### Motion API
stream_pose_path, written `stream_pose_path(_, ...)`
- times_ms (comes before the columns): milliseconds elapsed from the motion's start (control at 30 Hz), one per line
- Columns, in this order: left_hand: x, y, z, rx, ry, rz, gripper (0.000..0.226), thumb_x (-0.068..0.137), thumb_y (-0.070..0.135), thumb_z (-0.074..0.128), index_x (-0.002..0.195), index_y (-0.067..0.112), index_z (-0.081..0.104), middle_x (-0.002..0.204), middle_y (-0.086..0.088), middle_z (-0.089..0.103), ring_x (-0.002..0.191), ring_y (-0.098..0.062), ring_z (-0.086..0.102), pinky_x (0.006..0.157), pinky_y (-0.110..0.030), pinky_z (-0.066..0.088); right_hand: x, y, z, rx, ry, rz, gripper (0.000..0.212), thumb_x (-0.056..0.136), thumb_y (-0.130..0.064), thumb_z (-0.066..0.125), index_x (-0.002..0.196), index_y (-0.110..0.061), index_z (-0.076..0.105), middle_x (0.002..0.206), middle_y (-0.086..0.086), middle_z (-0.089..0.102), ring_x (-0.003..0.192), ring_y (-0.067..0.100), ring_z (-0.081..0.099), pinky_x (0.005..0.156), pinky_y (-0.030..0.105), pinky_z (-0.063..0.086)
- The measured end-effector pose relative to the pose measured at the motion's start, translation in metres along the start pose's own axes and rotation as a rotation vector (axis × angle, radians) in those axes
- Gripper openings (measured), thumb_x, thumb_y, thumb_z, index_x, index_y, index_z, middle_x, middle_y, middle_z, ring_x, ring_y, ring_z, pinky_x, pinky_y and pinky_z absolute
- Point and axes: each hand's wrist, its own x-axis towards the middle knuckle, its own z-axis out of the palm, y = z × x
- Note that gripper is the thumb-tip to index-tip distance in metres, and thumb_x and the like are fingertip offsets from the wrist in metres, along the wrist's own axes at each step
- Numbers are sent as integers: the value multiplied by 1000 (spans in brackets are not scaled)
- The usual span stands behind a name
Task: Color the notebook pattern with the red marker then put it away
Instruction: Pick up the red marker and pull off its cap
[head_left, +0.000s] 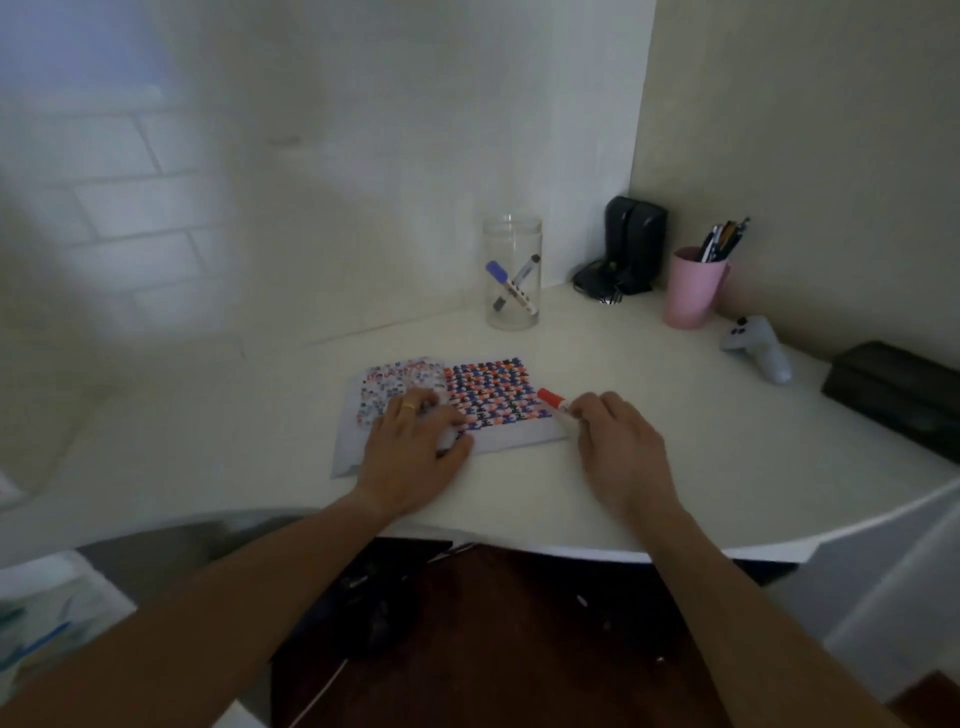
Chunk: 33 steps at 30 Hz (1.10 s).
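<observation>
The notebook (498, 441) lies open on the white desk (675, 467), its pages covered with a small red, blue and black pattern (493, 389). My left hand (415, 441) lies flat on the left page with fingers spread, a ring on one finger. My right hand (618, 441) grips the red marker (553, 401) at the notebook's right edge; its red capped end points up and left over the pattern. The marker's other end is hidden in my fingers.
A clear jar (511, 273) with two markers stands behind the notebook. Further right are a black speaker (634, 244), a pink cup of pens (693, 288), a grey game controller (758, 348) and a black box (893, 395). The desk's front edge curves just under my forearms.
</observation>
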Motion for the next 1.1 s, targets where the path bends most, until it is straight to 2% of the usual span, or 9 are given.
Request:
stream_pose_path(233,-4,1,-7,-72,-15,3,32,91,46,56,115,30,70,135,-5,53,131,-29,46,107,-42,40,1,-9,-15,112,76,35,19,82,-1,65,99,-10,68,89,11,70,77,34,66,68,38,51)
stream_pose_path(300,-2,1,-6,-61,-9,8,33,90,47,54,114,30,69,134,-5,54,129,-29,47,104,-42,42,5,-12,-17,296,154,174,24,82,-3,70,103,-13,68,91,6,74,78,23,70,74,31,56)
stream_pose_path(367,1,0,-4,-50,-10,10,35,88,50,52,113,30,67,131,-5,53,126,-28,48,101,-42,44,16,-17,-16,525,235,336,30,81,-7,77,109,-13,69,94,2,76,81,13,72,76,13,54)
stream_pose_path(500,8,-7,-1,-64,-30,-5,35,86,54,50,112,36,65,130,1,51,125,-24,46,100,-42,44,61,-38,0,894,167,584,32,78,-14,83,109,-15,76,92,1,78,78,11,71,72,18,54)
stream_pose_path(700,49,-33,-8,-114,-252,13,46,94,58,31,109,35,68,127,3,56,124,-22,49,105,-48,44,102,-61,53,877,-59,459,10,89,-23,74,90,-13,76,73,5,72,52,6,62,57,22,52)
stream_pose_path(800,81,-48,-25,-241,-329,113,33,102,42,46,107,24,73,109,0,68,98,-16,63,88,-33,50,95,-60,58,817,-89,384,13,88,-30,74,81,-19,72,68,-3,69,53,7,61,56,25,51)
stream_pose_path(867,103,-57,-26,-226,-300,184,27,101,38,54,113,23,72,99,5,69,83,-11,63,80,-27,50,91,-59,63,807,-108,343,15,88,-32,74,81,-18,73,66,-4,69,53,3,59,54,18,46)
stream_pose_path(967,128,-60,-15,-141,-190,306,23,98,36,57,110,24,72,97,4,73,78,-9,61,81,-34,56,91,-55,67,848,-200,362,22,92,-30,69,83,-10,71,50,-14,62,43,-2,53,47,10,39)
stream_pose_path(1100,120,-54,-1,-176,0,384,31,101,45,43,104,27,67,94,8,70,81,-9,62,77,-34,55,92,-50,67,920,-223,405,26,96,-30,64,85,-7,70,46,-4,58,37,5,47,40,16,39)
